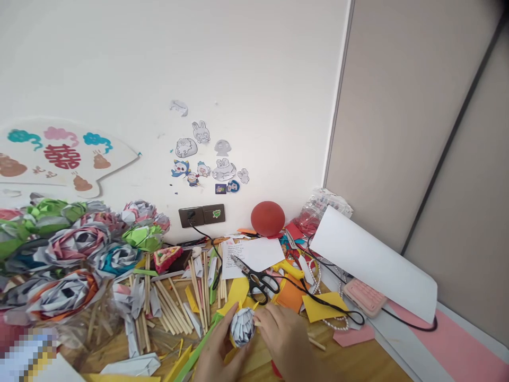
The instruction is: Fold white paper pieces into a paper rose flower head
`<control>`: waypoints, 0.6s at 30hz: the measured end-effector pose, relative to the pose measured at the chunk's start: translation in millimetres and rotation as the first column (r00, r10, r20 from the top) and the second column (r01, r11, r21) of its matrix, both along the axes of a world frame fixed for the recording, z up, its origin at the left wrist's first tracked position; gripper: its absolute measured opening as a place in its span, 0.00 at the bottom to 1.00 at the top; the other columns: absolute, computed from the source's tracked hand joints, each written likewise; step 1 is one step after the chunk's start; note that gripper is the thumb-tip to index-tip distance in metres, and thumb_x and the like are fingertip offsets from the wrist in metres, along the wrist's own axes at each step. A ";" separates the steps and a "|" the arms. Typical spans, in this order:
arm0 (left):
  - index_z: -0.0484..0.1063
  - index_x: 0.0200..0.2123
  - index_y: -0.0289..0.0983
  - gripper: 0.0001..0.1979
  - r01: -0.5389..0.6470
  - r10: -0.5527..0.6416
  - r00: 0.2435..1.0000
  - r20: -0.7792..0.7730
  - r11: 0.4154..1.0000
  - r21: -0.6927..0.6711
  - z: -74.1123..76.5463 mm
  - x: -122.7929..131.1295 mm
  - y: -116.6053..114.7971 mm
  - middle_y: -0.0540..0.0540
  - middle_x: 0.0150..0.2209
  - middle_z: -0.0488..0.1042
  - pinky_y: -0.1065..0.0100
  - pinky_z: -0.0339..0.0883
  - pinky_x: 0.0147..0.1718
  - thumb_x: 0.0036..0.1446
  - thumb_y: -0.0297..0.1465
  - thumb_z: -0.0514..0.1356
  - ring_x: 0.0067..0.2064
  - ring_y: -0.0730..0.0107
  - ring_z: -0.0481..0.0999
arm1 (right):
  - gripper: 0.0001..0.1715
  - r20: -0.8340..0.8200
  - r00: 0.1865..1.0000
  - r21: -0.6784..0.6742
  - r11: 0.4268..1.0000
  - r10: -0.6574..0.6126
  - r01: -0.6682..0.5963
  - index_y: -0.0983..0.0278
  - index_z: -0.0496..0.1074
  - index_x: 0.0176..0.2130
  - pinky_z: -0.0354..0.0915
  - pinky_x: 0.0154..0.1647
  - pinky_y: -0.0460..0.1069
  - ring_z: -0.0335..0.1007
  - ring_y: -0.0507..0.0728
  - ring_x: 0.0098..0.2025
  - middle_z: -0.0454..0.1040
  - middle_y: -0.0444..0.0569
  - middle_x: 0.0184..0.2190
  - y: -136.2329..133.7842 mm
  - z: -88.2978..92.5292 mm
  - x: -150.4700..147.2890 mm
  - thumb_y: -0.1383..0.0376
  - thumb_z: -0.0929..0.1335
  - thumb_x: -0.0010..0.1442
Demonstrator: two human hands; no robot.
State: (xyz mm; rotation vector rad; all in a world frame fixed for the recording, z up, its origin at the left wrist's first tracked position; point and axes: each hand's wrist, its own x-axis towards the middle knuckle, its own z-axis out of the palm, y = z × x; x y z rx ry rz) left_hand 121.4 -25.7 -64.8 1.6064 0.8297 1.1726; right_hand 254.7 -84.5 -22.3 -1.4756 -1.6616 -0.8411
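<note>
A round flower of folded white paper (242, 327), with yellow paper behind it, is at the bottom centre. My left hand (218, 347) holds it from the left, its fingers curled around the side and lower edge. Against the flower's right side, my right hand (281, 334) has its fingers pressed together; what they pinch is too small to make out. Black-handled scissors (258, 281) lie just behind both hands. A green paper strip (199, 350) runs beside my left hand.
Many folded paper flowers (77, 241) crowd the left. Wooden sticks (173, 307) lie left of centre. Behind are a red balloon (268, 218) and a yellow glue gun (289, 269) with a black cable. A pink calculator (365, 297) and large white sheet (374, 265) are at right.
</note>
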 end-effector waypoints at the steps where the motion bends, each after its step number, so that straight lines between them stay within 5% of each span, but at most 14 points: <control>1: 0.69 0.49 0.37 0.28 -0.004 0.004 1.000 0.002 1.000 0.000 0.7 0.0 -0.2 0.41 0.50 0.72 0.65 0.70 0.45 0.44 0.41 0.63 0.52 0.55 0.69 | 0.22 0.007 1.000 0.008 1.000 -0.005 0.005 0.62 0.67 0.26 0.48 0.18 0.48 0.61 0.53 0.17 0.66 0.44 0.17 -0.1 0.2 -0.5 0.68 0.54 0.66; 18: 0.69 0.48 0.37 0.27 -0.012 0.012 0.999 -0.034 1.000 0.013 1.3 -1.0 0.1 0.42 0.50 0.72 0.66 0.69 0.46 0.44 0.42 0.62 0.53 0.56 0.69 | 0.23 0.060 0.996 0.047 0.997 -0.060 0.057 0.63 0.68 0.27 0.47 0.18 0.50 0.60 0.54 0.17 0.65 0.44 0.16 1.1 -1.4 -1.6 0.69 0.53 0.66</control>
